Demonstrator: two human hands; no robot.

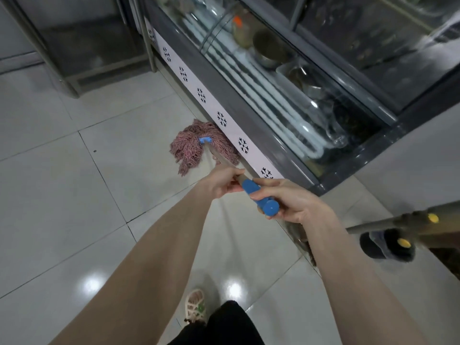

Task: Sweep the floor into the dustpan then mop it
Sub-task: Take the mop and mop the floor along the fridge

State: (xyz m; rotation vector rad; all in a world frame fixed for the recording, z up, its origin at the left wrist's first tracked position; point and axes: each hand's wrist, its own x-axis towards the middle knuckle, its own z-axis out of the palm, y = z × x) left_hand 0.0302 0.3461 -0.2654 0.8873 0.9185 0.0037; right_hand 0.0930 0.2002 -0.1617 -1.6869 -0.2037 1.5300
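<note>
Pale floor tiles (74,183) bore the mop head (196,145) against the glass chiller (249,115), which held a steel pot (270,49); I saw left hand (224,181) and right hand (291,200) clamped round the handle (258,195).

floor (62,195): pale glossy tiles, thin dark joints, two bright glints of reflected light near the bottom
freezer (249,120): glass-topped chest along the right, frosted coils inside, white base panel (211,107) printed with black snowflakes
cabinet (87,46): steel, on legs, top left, just beside the freezer's far end
</note>
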